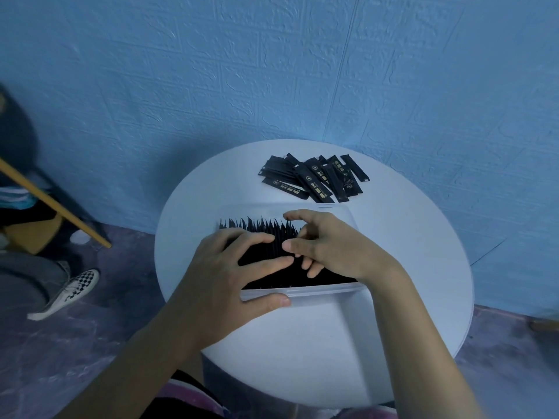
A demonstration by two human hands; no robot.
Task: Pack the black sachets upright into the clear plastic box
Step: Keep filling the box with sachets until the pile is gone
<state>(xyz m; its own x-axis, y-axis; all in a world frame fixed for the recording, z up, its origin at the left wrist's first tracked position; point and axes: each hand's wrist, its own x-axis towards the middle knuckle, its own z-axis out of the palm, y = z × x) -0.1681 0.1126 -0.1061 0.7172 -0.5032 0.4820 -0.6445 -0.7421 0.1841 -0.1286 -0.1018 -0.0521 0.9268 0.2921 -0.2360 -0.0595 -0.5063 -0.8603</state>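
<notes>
The clear plastic box (320, 293) sits in the middle of the round white table, holding a dense row of upright black sachets (257, 229). My left hand (230, 267) lies over the left part of the row, fingers spread and pressing on the sachet tops, thumb against the outside of the box's front wall. My right hand (329, 246) reaches in from the right, its fingers curled and its thumb pinching some upright sachets near the row's middle. A loose pile of black sachets (314, 178) lies flat on the table behind the box.
The round white table (408, 267) stands against a blue textured wall (272, 71). On the floor at left are a person's leg with a checkered shoe (72, 290) and a slanted wooden stick (54, 204).
</notes>
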